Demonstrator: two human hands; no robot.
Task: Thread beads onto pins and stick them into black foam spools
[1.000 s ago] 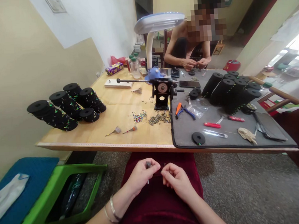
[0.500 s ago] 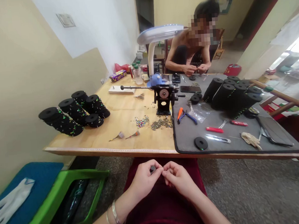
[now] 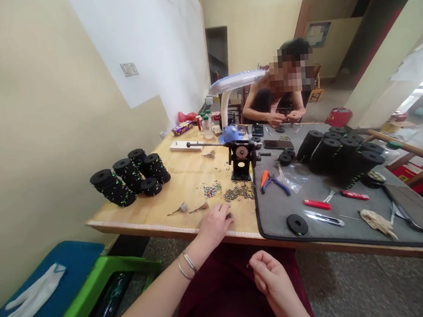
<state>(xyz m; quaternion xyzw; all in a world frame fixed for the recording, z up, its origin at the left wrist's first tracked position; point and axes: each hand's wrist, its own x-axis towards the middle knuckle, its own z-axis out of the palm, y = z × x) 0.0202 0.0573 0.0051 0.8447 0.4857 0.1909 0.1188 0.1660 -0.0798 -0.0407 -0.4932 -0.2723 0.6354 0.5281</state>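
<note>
Metal pieces [image 3: 238,193] lie in a loose pile on the wooden worktop [image 3: 184,179], just beyond my left hand [image 3: 216,223], which rests palm-down near the front edge, fingers curled; I cannot tell whether it grips anything. My right hand [image 3: 272,277] hovers over my lap, thumb and forefinger pinching a tiny item [image 3: 248,266] too small to identify.

2 silver bangles [image 3: 186,266] on L wrist, bare forearms, maroon garment [image 3: 224,293]
</note>
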